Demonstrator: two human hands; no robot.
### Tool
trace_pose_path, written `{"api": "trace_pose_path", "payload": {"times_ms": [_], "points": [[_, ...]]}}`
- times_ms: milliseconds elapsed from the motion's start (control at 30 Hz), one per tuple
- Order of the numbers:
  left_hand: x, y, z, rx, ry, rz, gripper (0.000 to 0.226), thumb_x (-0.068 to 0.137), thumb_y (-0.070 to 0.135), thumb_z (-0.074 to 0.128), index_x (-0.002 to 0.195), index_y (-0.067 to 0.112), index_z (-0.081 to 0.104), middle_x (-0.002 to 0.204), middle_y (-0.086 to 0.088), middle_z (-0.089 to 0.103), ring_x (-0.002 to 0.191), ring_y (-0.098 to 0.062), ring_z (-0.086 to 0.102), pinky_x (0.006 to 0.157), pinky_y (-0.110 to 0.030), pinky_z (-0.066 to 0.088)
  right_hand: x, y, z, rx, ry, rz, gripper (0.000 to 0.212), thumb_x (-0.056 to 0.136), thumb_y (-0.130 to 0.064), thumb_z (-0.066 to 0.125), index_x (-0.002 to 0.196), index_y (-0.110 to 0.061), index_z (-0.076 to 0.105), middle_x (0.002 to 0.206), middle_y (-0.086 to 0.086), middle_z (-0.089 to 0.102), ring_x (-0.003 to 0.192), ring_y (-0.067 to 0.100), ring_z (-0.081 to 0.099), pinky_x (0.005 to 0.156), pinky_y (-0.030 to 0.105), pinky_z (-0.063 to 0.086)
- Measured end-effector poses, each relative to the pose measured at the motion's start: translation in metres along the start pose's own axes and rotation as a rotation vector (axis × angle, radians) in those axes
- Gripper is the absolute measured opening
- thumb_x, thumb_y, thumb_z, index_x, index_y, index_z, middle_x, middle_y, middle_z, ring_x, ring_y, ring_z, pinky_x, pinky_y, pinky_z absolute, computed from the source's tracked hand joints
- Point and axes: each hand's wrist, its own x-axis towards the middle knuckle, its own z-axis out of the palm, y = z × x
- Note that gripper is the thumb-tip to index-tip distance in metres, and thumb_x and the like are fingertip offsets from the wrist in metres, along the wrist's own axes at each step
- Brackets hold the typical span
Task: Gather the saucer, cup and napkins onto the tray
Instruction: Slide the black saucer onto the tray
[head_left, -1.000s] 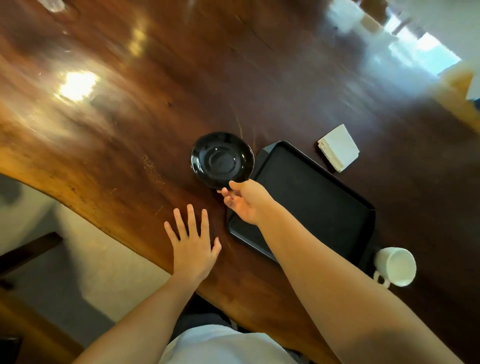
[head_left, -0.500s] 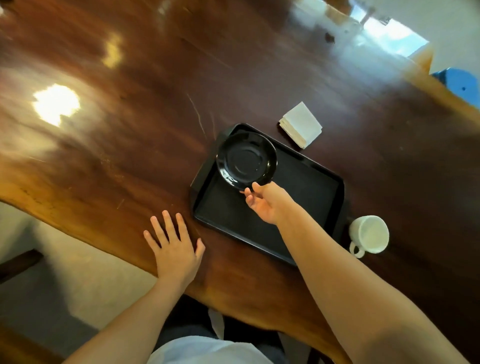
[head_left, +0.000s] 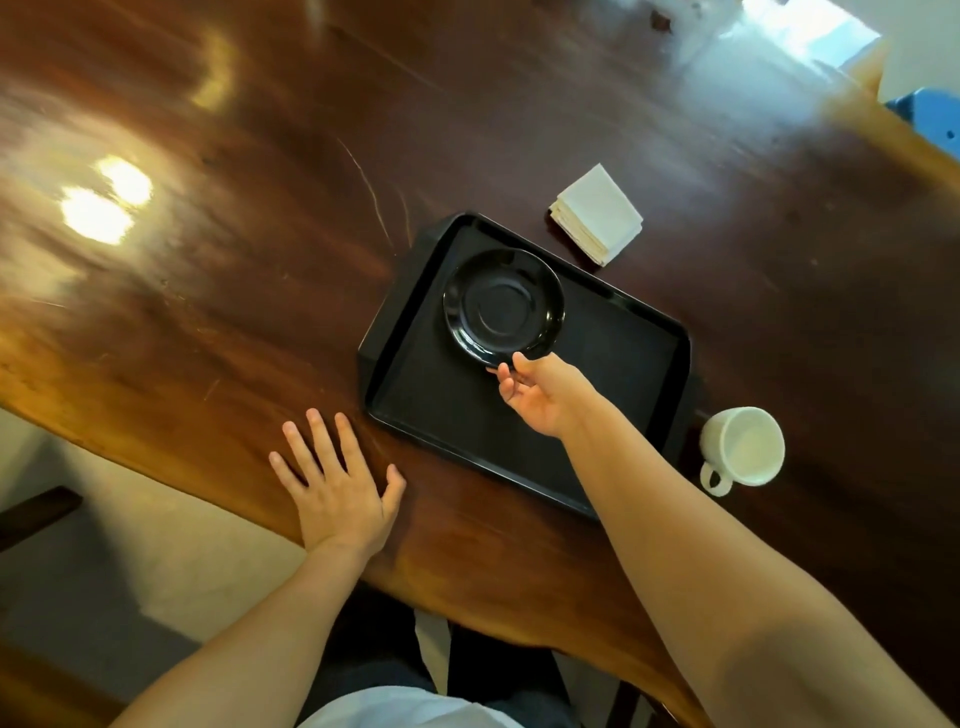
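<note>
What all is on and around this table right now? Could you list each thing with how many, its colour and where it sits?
table: one, glossy reddish-brown wood, fills most of the view
tray: one, black, near the table's front edge
saucer: one, black, over the tray's far left part, its near rim at the right hand's fingertips
napkins: one stack, white, on the table just beyond the tray
cup: one, white, on the table at the tray's right end, handle towards the person
blue object: one, at the far right edge, too cropped to identify
left hand: flat on the table, fingers spread, left of the tray
right hand: at the saucer's rim, over the tray
</note>
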Motion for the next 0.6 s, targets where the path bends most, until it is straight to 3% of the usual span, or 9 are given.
{"api": "trace_pose_path", "payload": {"times_ms": [133, 267, 400, 600], "points": [[0.001, -0.003, 0.003, -0.019, 0.046, 0.009, 0.092, 0.088, 0.062, 0.037, 0.158, 0.004, 0.032, 0.166, -0.028, 0.023, 0.154, -0.051, 0.014, 0.122, -0.067, 0.007, 0.008, 0.0, 0.002, 0.01, 0.005, 0.01, 0.05, 0.101, 0.003, 0.05, 0.146, -0.014, 0.04, 0.122, 0.019, 0.057, 0.079, 0.019, 0.065, 0.045, 0.024, 0.053], [0.001, -0.004, 0.006, -0.021, 0.066, 0.004, 0.092, 0.087, 0.064, 0.036, 0.158, 0.006, 0.032, 0.167, -0.026, 0.024, 0.155, -0.05, 0.015, 0.122, -0.066, 0.007, 0.014, 0.0, 0.006, 0.034, -0.028, 0.025, 0.027, 0.101, 0.001, 0.051, 0.124, -0.011, 0.052, 0.115, 0.018, 0.06, 0.076, 0.018, 0.064, 0.048, 0.024, 0.052], [0.001, -0.005, 0.009, -0.027, 0.091, 0.001, 0.092, 0.087, 0.064, 0.036, 0.158, 0.007, 0.032, 0.167, -0.026, 0.024, 0.155, -0.05, 0.015, 0.122, -0.065, 0.007, 0.019, 0.001, 0.013, 0.078, -0.05, 0.039, 0.018, 0.101, 0.001, 0.051, 0.114, -0.011, 0.056, 0.111, 0.017, 0.063, 0.073, 0.017, 0.064, 0.048, 0.024, 0.051], [0.002, -0.004, 0.009, -0.041, 0.101, -0.005, 0.091, 0.086, 0.063, 0.038, 0.158, 0.007, 0.033, 0.166, -0.026, 0.024, 0.155, -0.049, 0.015, 0.122, -0.064, 0.006, 0.025, 0.0, 0.022, 0.141, -0.015, 0.056, 0.035, 0.1, 0.003, 0.051, 0.133, -0.009, 0.05, 0.108, 0.017, 0.059, 0.068, 0.018, 0.063, 0.048, 0.024, 0.048]]}}
